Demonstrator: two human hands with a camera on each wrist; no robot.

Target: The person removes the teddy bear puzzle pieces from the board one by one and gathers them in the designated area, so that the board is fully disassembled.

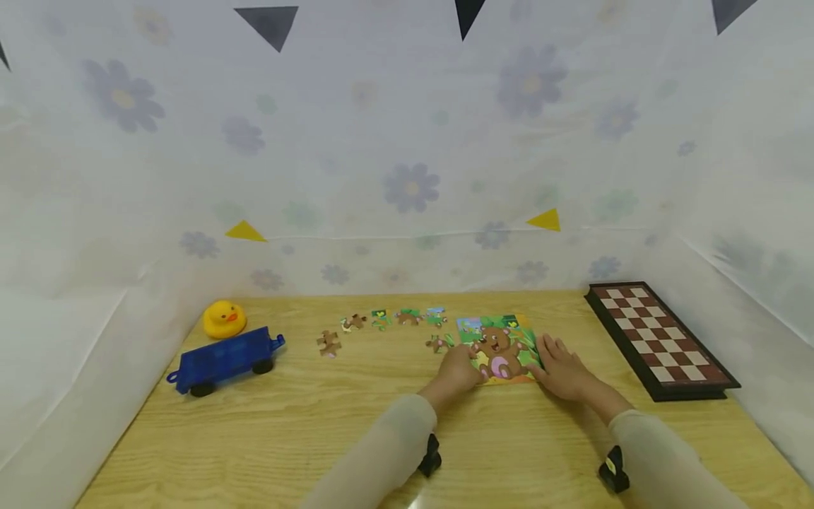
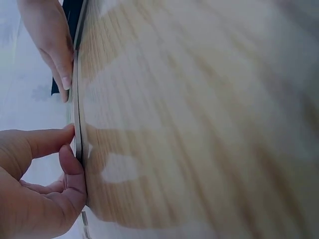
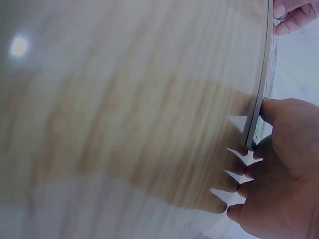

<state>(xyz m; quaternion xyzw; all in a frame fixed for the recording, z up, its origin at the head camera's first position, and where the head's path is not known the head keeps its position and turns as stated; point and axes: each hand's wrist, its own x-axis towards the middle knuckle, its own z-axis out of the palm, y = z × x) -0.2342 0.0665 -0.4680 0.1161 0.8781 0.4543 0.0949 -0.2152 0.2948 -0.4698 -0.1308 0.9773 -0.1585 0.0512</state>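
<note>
A jigsaw puzzle board with a brown bear picture on a green background lies flat on the wooden table. At its near left corner my left hand pinches the edge, with the thumb and a bent finger at the thin rim in the left wrist view. My right hand rests along the right side, fingers spread on the tabletop and thumb touching the near right corner. In the right wrist view, that thumb meets the board's edge. Loose puzzle pieces lie to the left and behind the left hand.
At the far left, a yellow rubber duck sits behind a blue toy trailer with black wheels. A folded checkered game board lies on the right. Flower-patterned white sheeting encloses the table at the back and sides.
</note>
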